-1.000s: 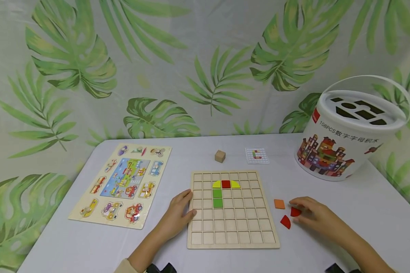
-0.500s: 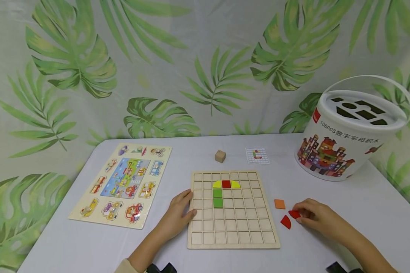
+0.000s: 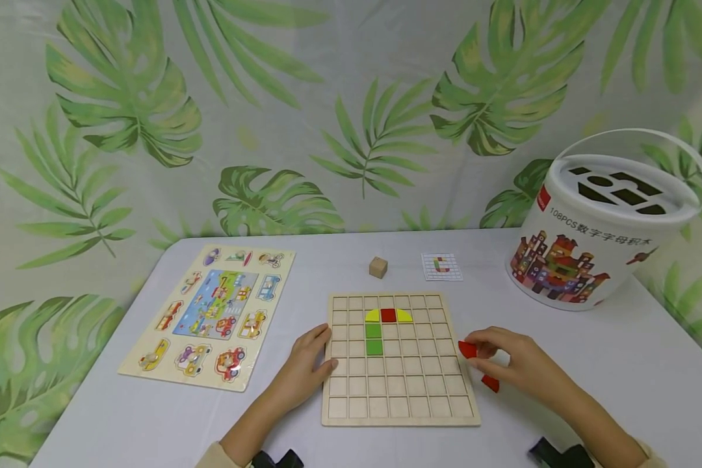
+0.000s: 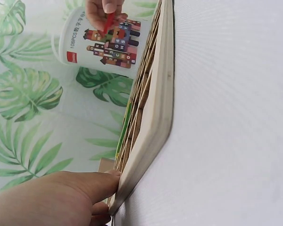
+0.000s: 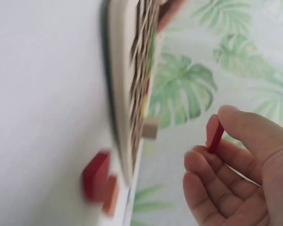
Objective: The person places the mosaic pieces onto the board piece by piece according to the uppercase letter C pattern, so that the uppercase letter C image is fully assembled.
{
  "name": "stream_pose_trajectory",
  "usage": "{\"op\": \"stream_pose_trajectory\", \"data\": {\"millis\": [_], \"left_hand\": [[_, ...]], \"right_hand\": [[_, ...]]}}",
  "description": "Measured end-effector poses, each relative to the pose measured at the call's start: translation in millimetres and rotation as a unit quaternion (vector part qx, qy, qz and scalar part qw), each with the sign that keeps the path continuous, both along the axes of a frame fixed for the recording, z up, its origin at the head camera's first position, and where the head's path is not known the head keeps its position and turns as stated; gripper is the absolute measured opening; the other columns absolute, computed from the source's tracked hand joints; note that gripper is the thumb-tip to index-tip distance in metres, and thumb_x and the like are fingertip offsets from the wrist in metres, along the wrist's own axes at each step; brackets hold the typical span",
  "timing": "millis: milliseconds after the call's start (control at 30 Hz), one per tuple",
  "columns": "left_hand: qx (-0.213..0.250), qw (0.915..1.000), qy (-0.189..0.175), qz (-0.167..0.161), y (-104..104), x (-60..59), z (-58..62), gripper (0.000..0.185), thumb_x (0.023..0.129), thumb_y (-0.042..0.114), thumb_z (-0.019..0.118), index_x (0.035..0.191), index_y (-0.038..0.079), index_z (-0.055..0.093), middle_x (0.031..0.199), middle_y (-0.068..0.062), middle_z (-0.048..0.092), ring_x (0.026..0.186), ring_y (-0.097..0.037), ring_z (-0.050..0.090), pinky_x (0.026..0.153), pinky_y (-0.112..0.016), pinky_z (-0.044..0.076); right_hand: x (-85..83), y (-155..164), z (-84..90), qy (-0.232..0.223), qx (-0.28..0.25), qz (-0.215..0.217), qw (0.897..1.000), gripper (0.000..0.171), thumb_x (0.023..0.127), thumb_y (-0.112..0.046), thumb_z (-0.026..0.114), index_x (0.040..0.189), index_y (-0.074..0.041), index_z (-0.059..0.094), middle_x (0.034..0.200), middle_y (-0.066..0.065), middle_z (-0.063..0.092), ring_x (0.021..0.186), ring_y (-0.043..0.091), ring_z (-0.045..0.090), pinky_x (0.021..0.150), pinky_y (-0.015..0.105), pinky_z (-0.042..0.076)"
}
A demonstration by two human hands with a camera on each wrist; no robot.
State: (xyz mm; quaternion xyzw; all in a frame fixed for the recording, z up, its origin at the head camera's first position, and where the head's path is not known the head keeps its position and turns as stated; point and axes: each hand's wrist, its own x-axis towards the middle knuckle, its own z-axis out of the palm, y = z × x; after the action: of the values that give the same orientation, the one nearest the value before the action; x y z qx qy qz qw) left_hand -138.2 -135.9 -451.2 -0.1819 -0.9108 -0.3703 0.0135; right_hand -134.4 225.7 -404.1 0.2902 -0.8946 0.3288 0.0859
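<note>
Resting the left hand [image 3: 304, 357], fingers and thumb apart, against the left edge of the grid board [image 3: 396, 386]; by its right edge, pinching a red piece [image 3: 467, 350] in the fingers of the right hand [image 3: 515, 359], partly hiding a second red piece [image 3: 491, 383] on the table [image 3: 181, 429].
</note>
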Motion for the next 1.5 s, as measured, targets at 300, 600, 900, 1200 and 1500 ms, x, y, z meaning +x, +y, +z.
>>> {"op": "stream_pose_trajectory", "data": {"millis": [300,600,900,1200,1500], "left_hand": [[-0.001,1.0000,0.004,-0.006,1.8,-1.0,0.3,0.056,0.087,0.015,0.059,0.133,-0.007,0.036,0.138,-0.018,0.032,0.127,-0.034,0.025,0.101,-0.046,0.024],[-0.001,1.0000,-0.001,-0.002,2.3,-1.0,1.5,0.056,0.087,0.014,0.060,0.133,-0.007,0.036,0.139,-0.017,0.032,0.128,-0.034,0.024,0.101,-0.046,0.025],[-0.002,1.0000,-0.003,0.001,0.8,-0.5,2.2,0.056,0.087,0.015,0.060,0.133,-0.006,0.037,0.139,-0.017,0.032,0.128,-0.034,0.024,0.101,-0.046,0.024],[-0.002,1.0000,0.002,0.000,0.4,-0.3,1.4,0.056,0.086,0.014,0.060,0.132,-0.007,0.037,0.138,-0.018,0.033,0.127,-0.034,0.025,0.101,-0.046,0.025],[-0.005,1.0000,0.001,0.001,-0.1,0.1,0.5,0.056,0.086,0.014,0.060,0.133,-0.007,0.037,0.138,-0.017,0.033,0.127,-0.034,0.025,0.101,-0.046,0.025]], "right_hand": [[-5.5,-54.7,-1.0,0.002,-0.034,0.078,0.996,0.029,0.075,-0.013,0.072,0.102,-0.012,0.062,0.093,-0.009,0.059,0.076,0.007,0.055,0.064,0.026,0.050],[-9.4,-94.2,-20.5,-0.110,-0.015,0.085,0.990,0.027,0.081,-0.030,0.066,0.102,-0.014,0.061,0.089,-0.010,0.056,0.077,0.009,0.051,0.067,0.022,0.046],[-13.1,-113.2,-30.8,-0.064,0.024,0.066,0.996,0.028,0.078,-0.033,0.068,0.101,-0.017,0.063,0.093,-0.013,0.053,0.078,0.005,0.048,0.068,0.020,0.044],[-12.9,-119.4,-33.5,-0.057,0.022,0.049,0.997,0.022,0.080,-0.027,0.068,0.098,-0.018,0.062,0.091,-0.013,0.053,0.077,0.003,0.047,0.069,0.021,0.044],[-12.7,-123.2,-30.8,-0.037,0.050,0.046,0.997,0.019,0.081,-0.024,0.067,0.097,-0.016,0.064,0.088,-0.013,0.053,0.069,0.003,0.044,0.061,0.020,0.040]]}}
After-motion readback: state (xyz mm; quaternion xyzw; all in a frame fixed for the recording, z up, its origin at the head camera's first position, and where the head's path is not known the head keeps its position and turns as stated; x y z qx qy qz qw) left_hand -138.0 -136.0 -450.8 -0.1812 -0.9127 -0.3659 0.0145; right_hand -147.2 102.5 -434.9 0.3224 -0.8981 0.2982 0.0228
